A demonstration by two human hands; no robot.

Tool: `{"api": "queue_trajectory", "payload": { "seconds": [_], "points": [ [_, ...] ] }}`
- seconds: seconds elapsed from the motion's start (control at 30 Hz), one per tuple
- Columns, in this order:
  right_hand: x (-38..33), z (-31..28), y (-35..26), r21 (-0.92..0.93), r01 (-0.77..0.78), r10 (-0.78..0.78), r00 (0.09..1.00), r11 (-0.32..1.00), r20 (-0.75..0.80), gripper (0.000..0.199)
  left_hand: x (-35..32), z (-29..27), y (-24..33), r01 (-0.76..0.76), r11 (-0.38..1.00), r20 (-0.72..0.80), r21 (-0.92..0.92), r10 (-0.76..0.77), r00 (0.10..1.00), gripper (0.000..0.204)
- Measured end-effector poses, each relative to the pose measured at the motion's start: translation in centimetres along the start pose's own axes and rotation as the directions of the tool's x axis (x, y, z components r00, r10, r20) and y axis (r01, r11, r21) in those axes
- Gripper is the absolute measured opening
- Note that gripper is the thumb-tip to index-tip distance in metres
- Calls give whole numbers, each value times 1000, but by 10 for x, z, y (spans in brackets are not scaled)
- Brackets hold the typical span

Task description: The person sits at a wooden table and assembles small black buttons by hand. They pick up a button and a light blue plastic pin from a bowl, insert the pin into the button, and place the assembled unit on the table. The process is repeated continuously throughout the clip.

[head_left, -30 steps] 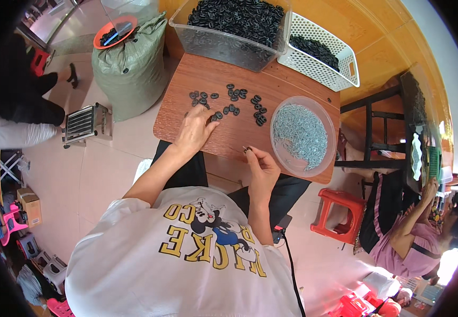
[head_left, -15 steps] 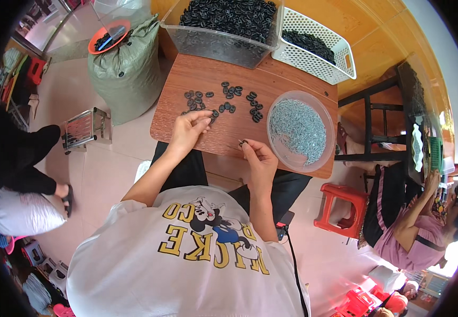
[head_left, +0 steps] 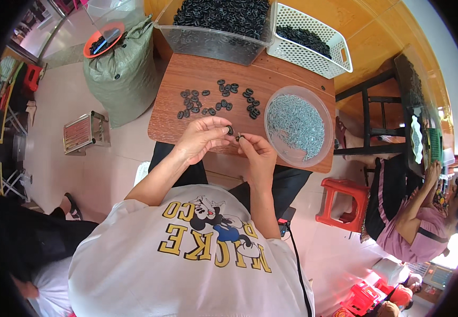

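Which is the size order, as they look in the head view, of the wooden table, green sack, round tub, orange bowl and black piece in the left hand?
Largest to smallest:
1. Wooden table
2. Green sack
3. Round tub
4. Orange bowl
5. Black piece in the left hand

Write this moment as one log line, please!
left hand: pinching black oval piece | right hand: pinching small dark piece | table: loose black pieces beyond hands, round tub of silvery metal bits at right

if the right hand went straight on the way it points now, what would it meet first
Probably the small black oval piece in the left hand, just ahead of the right hand, though depth is unclear.
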State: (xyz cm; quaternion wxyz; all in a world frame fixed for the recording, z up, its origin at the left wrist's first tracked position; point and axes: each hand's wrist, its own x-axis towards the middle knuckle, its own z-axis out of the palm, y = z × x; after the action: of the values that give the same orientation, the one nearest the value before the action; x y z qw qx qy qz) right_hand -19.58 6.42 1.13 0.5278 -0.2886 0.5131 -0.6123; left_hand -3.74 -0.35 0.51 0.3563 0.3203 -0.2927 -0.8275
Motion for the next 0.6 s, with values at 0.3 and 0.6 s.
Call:
{"api": "queue_trajectory", "payload": {
  "seconds": [0.3, 0.6],
  "points": [
    [-3, 6, 1, 14, 11, -11, 1000, 1000, -18, 10, -1, 21, -8, -67, 982, -229, -177, 25, 973, 13],
    [-1, 4, 5, -72, -1, -4, 998, 997, -70, 11, -5, 32, -16, -124, 989, -254, -75, 101, 962, 10]
  ]
}}
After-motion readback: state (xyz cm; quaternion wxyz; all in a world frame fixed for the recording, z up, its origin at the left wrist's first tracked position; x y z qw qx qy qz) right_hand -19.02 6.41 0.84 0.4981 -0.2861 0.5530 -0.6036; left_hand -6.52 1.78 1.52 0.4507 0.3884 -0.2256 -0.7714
